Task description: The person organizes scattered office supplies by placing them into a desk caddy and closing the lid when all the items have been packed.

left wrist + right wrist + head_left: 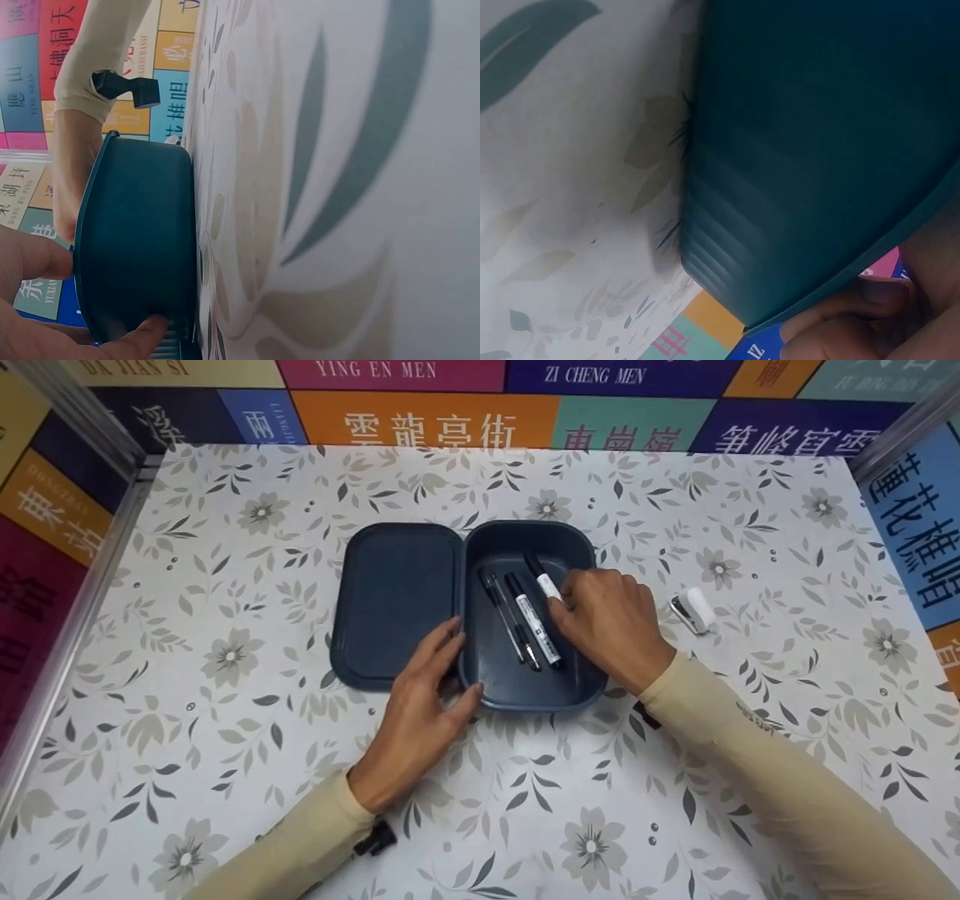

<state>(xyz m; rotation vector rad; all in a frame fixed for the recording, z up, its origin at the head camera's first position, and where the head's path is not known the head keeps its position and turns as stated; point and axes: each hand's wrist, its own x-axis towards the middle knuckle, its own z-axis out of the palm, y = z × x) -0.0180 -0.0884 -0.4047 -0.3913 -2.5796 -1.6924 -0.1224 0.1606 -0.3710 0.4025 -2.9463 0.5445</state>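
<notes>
A dark blue plastic box (536, 690) stands without its lid on the flowered tabletop. My left hand (420, 705) holds it at the near left corner; the left wrist view shows the thumb at the rim and a finger along the outer wall. Over the right rim reaches my right hand (611, 615), pinching a black-and-white marker (547, 583) that slants inside the box. The marker's near end is hidden by the hand. Beside it in the box lie another marker (534, 622) and slim clear-barrelled pens with black ends (510, 619).
The dark blue lid (397, 604) lies flat against the box's left side. A small white stapler (694, 610) sits to the right of my right hand. Colourful panels with lettering (427, 424) border the table's back and sides.
</notes>
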